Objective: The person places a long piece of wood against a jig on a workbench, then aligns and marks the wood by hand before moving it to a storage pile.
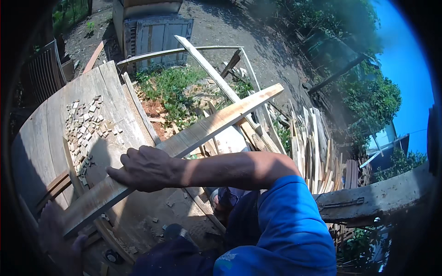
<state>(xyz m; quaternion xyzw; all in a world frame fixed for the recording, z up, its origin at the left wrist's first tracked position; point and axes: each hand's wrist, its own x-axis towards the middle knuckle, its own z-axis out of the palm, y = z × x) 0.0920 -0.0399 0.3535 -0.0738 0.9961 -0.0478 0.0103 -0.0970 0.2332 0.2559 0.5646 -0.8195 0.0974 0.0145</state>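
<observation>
A long wooden plank (202, 131) lies slantwise across the view, from the lower left up to the upper middle. My right hand (149, 168) is closed over its middle, the knuckles on top and the thumb reaching toward the left. At the plank's lower left end, my left hand (53, 234) grips the wood in shadow, its thumb showing by the lower edge. Beneath is a worn wooden work table (46, 129). Small cut wood pieces (85, 131) are heaped on it, just beyond my right hand.
Thin strips stand or lean in a stack (313, 147) at the right. A pale pole (207, 69) crosses beyond the plank. A thick beam (382, 193) runs along the right side. An old wooden cabinet (161, 39) stands at the back, near grass (175, 87).
</observation>
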